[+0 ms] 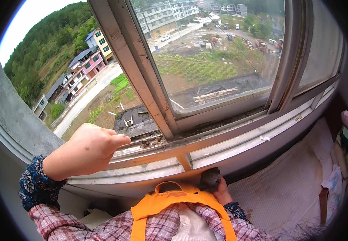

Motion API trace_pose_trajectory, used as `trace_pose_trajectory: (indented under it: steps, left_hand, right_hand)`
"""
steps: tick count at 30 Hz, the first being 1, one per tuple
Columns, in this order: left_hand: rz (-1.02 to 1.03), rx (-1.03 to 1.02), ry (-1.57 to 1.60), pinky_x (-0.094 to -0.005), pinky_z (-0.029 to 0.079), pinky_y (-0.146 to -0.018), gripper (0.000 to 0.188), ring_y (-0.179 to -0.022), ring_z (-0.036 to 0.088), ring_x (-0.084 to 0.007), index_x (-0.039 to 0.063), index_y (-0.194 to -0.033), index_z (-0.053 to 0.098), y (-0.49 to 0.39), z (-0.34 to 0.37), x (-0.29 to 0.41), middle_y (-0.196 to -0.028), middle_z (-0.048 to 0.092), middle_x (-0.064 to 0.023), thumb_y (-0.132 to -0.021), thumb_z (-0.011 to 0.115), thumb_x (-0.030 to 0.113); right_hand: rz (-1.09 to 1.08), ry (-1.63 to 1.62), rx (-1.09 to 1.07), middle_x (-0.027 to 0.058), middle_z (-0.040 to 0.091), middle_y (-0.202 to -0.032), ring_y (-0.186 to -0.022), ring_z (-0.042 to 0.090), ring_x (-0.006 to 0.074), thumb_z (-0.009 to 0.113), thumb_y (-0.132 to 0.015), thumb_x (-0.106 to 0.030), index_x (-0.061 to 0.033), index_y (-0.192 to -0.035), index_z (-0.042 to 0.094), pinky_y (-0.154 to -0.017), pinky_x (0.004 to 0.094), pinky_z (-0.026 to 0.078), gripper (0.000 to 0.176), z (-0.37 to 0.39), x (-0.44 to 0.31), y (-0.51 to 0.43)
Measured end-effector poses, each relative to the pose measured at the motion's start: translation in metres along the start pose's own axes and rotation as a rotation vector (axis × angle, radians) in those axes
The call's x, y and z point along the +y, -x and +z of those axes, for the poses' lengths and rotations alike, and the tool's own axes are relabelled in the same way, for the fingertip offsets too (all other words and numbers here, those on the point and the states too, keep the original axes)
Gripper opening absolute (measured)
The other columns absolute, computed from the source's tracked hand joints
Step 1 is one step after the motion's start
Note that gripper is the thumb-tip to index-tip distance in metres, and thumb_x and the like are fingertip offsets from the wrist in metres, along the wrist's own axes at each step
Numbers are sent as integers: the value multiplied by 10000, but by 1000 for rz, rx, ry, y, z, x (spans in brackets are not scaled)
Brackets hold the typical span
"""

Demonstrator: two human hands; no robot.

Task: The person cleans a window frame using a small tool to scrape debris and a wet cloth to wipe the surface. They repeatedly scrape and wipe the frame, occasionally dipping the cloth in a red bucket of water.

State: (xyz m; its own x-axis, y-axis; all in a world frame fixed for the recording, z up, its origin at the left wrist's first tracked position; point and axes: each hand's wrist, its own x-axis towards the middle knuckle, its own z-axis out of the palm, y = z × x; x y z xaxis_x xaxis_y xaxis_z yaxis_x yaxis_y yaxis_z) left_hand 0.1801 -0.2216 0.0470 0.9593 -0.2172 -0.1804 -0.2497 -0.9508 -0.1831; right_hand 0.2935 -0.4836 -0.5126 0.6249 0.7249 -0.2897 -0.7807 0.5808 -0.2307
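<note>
My left hand (pixel 86 150) is raised over the left part of the sill, its fingers curled in. The undersides of its fingers are hidden, so whether they pinch anything cannot be told. Just right of it, clumps of dirt and dry debris (pixel 150 143) lie in the window track (pixel 216 128), by the foot of the sliding window frame (pixel 159 99). Below the sill, close to my chest, my right hand (pixel 223 191) grips a dark, crumpled lump (pixel 210 179), perhaps a dirty rag. Part of that hand is behind the lump.
An open gap on the left looks out on a road, fields and houses. The inner white sill (pixel 228 144) carries a small white scrap (pixel 264 138). At right is a stained, ribbed pale sheet (pixel 279 180) with bundled cloth (pixel 336 177) at its edge. I wear an orange apron (pixel 177 198).
</note>
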Motion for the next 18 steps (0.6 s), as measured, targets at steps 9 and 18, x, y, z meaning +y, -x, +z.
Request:
trace_pose_trajectory:
  steps: [9,18]
  left_hand:
    - [175,123,-62,-404,546,-611,390,-729,707,-311,81,-1217,624,-42,16,24,-834,667,-93,-830,666,50]
    - [-47,62,90,-402,546,-621,458,-749,710,-286,98,-1283,676,13,-4,-8,-819,678,-96,-827,659,48]
  right_hand:
    - [2,18,-9,166,701,-1303,-1165,689,364,578,-1003,-380,-11,-1378,595,-1038,509,555,526,1,-6,3]
    - [-4,-4,22,160,697,-1315,-1192,676,353,569,-1013,-372,-18,-1376,602,-1063,505,537,508,-4,-1,1]
